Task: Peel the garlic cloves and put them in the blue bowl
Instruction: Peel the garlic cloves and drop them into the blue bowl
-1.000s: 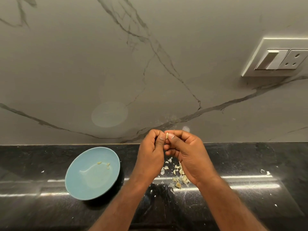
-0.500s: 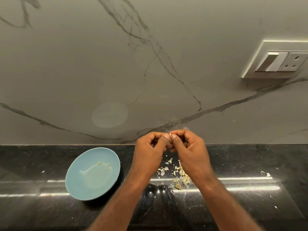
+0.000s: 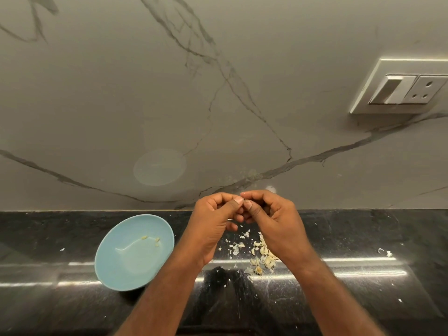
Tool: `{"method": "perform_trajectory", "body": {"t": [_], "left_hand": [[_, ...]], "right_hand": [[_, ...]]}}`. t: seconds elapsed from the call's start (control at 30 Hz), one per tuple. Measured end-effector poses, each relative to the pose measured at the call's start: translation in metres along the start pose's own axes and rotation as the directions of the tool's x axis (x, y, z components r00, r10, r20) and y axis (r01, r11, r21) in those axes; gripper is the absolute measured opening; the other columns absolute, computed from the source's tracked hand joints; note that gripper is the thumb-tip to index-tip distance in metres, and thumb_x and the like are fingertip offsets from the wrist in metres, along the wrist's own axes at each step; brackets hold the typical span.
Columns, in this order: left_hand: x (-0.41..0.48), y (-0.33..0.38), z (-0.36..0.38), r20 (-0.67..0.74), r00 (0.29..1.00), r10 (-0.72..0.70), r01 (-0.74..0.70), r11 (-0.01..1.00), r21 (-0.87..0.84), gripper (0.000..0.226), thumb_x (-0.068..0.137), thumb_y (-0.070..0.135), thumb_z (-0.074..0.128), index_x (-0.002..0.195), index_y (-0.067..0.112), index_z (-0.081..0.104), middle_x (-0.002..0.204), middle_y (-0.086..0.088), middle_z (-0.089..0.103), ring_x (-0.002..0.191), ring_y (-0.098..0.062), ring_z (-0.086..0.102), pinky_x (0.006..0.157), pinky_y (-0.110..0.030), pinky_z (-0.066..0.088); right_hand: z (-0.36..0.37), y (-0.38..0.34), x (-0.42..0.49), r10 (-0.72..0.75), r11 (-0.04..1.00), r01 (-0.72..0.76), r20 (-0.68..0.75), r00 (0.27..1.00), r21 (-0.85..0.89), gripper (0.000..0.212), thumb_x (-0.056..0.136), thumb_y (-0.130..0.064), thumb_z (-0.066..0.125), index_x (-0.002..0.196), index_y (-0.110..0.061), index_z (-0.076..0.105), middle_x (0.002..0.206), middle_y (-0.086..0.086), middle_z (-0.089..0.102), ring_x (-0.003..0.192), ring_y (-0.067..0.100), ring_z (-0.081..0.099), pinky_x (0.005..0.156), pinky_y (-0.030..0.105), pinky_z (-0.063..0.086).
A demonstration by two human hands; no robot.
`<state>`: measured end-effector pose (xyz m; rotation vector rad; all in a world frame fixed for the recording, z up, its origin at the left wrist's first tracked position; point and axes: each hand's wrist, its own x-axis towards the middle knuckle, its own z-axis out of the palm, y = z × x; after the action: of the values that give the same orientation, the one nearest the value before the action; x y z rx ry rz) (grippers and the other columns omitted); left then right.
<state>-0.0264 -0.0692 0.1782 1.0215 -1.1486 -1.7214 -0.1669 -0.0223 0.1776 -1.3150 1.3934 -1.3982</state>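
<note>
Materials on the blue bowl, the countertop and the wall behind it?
Blue bowl: glazed ceramic or melamine, cannot tell which; smooth, uniform pale blue with a soft sheen.
Countertop: polished dark stone, probably granite; speckled black with sharp, mirror-like light streaks.
Wall: marble or a marble-look slab, satin finish; grey veins on off-white, and only a faint, blurred round reflection.

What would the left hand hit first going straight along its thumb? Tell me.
The right hand: the left hand points its thumb straight at it, only a tiny pale bit, likely the garlic clove, pinched between them.
</note>
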Motion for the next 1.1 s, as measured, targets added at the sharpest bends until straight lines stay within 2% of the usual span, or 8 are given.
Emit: {"method": "perform_trajectory", "body": {"t": [0.13, 0.27, 0.37, 0.53, 0.63, 0.77, 0.93, 1.1], "left_hand": [[0.001, 0.001, -0.002, 0.002, 0.999, 0.046, -0.046, 0.998, 0.042, 0.015, 0.091, 0.014, 0.068, 0.094, 0.000, 0.071, 0.075, -0.005, 0.071, 0.065, -0.009, 0.061, 0.058, -0.023, 0.049], [0.002, 0.002, -0.004, 0.036, 0.994, 0.107, -0.111, 0.983, 0.143, 0.007, 0.092, 0.014, 0.068, 0.090, 0.009, 0.071, 0.072, -0.002, 0.069, 0.064, -0.008, 0.059, 0.056, -0.021, 0.048], [0.002, 0.003, -0.006, 0.069, 0.981, 0.179, -0.190, 0.954, 0.233, 0.011, 0.094, 0.012, 0.066, 0.086, 0.016, 0.072, 0.072, 0.001, 0.068, 0.064, -0.008, 0.057, 0.055, -0.020, 0.047], [0.003, 0.007, -0.007, 0.085, 0.972, 0.219, -0.234, 0.931, 0.278, 0.009, 0.092, 0.014, 0.068, 0.086, 0.017, 0.074, 0.069, 0.004, 0.069, 0.063, -0.006, 0.059, 0.055, -0.021, 0.047], [0.004, 0.011, -0.010, 0.125, 0.974, 0.190, -0.218, 0.939, 0.265, 0.009, 0.092, 0.012, 0.067, 0.088, 0.014, 0.075, 0.070, 0.002, 0.070, 0.064, -0.008, 0.061, 0.056, -0.022, 0.047], [0.006, 0.017, -0.015, 0.159, 0.974, 0.160, -0.203, 0.930, 0.307, 0.008, 0.091, 0.011, 0.068, 0.088, 0.009, 0.075, 0.070, -0.001, 0.071, 0.064, -0.009, 0.062, 0.057, -0.023, 0.047], [0.004, 0.020, -0.015, 0.141, 0.980, 0.141, -0.178, 0.938, 0.299, 0.007, 0.089, 0.007, 0.069, 0.085, 0.005, 0.075, 0.068, -0.002, 0.071, 0.060, -0.009, 0.062, 0.055, -0.021, 0.048], [0.003, 0.020, -0.015, 0.130, 0.985, 0.115, -0.146, 0.954, 0.263, 0.007, 0.089, 0.005, 0.070, 0.085, 0.004, 0.075, 0.069, -0.005, 0.071, 0.062, -0.011, 0.063, 0.054, -0.021, 0.048]], "right_hand": [[-0.002, -0.002, 0.000, 0.015, 0.998, -0.017, 0.035, 0.999, 0.058, 0.022, 0.092, -0.001, 0.066, 0.110, -0.013, 0.072, 0.095, 0.001, 0.077, 0.091, 0.017, 0.074, 0.081, 0.026, 0.059], [-0.004, -0.003, 0.001, 0.046, 0.990, -0.048, 0.020, 0.999, 0.133, 0.020, 0.091, 0.000, 0.067, 0.106, -0.012, 0.074, 0.090, 0.008, 0.077, 0.085, 0.026, 0.074, 0.078, 0.034, 0.061], [-0.005, -0.003, 0.001, 0.075, 0.977, -0.078, 0.025, 0.997, 0.200, 0.018, 0.091, -0.002, 0.067, 0.105, -0.010, 0.074, 0.090, 0.013, 0.077, 0.086, 0.033, 0.073, 0.079, 0.041, 0.060], [-0.006, -0.007, 0.002, 0.076, 0.970, -0.081, 0.027, 0.997, 0.229, 0.020, 0.085, -0.010, 0.072, 0.105, -0.009, 0.074, 0.091, 0.013, 0.077, 0.085, 0.029, 0.074, 0.078, 0.036, 0.060], [-0.009, -0.009, 0.002, 0.067, 0.976, -0.071, 0.028, 0.997, 0.205, 0.025, 0.080, -0.016, 0.074, 0.104, -0.009, 0.075, 0.090, 0.011, 0.077, 0.085, 0.027, 0.074, 0.078, 0.034, 0.061], [-0.012, -0.010, 0.003, 0.033, 0.992, -0.038, 0.044, 0.998, 0.117, 0.021, 0.080, -0.016, 0.075, 0.101, -0.014, 0.078, 0.088, 0.007, 0.078, 0.082, 0.023, 0.074, 0.077, 0.034, 0.061], [-0.012, -0.014, 0.003, -0.041, 0.997, 0.045, 0.066, 0.997, -0.062, 0.021, 0.085, -0.005, 0.075, 0.099, -0.021, 0.078, 0.090, -0.008, 0.078, 0.084, 0.011, 0.074, 0.075, 0.022, 0.059], [-0.015, -0.016, 0.004, -0.065, 0.984, 0.077, 0.077, 0.995, -0.159, 0.021, 0.085, -0.009, 0.076, 0.100, -0.024, 0.079, 0.088, -0.010, 0.077, 0.086, 0.009, 0.073, 0.078, 0.026, 0.060]]}}
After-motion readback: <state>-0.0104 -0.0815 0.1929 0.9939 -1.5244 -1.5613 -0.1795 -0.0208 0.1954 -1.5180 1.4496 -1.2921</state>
